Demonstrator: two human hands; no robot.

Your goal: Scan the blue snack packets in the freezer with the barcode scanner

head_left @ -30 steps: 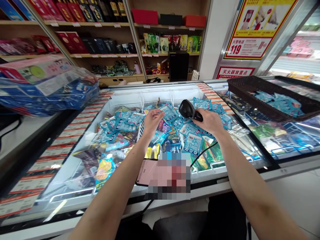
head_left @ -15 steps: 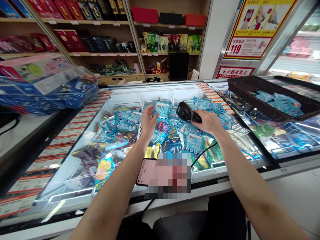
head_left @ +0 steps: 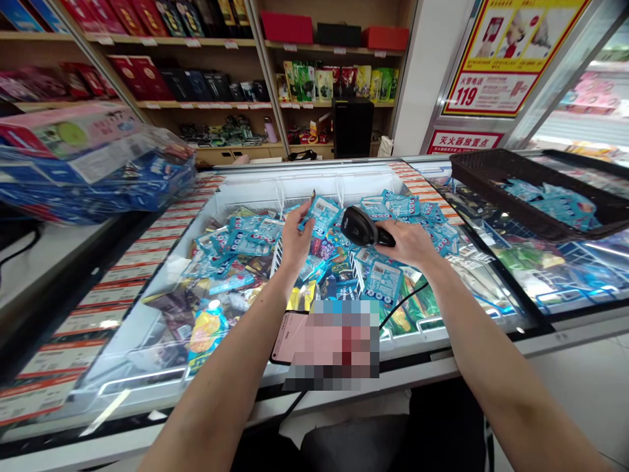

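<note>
My left hand (head_left: 297, 237) grips a blue ice-cream packet (head_left: 324, 215) by its left edge, its barcode side facing up. In my right hand (head_left: 409, 242) is a black barcode scanner (head_left: 360, 227), held by the handle. The scanner's head points left toward the packet, a short gap apart. A black cord (head_left: 407, 301) runs down from beneath my right hand. Under both hands lie many similar blue packets, such as one with a barcode (head_left: 383, 283), inside the chest freezer (head_left: 250, 187). A phone (head_left: 287, 337), partly blurred out, rests at the freezer's front edge.
On the right, a dark brown basket (head_left: 496, 187) holds blue packets. At the left, plastic-wrapped boxes (head_left: 93, 174) stand beside a strip of price labels (head_left: 137, 278). Shelves of packaged goods (head_left: 196, 43) line the back, with a black box-shaped object (head_left: 352, 128) before them.
The blue packet in my left hand has tilted and shifted slightly right. The scanner has moved a little left and down, closer to the packet.
</note>
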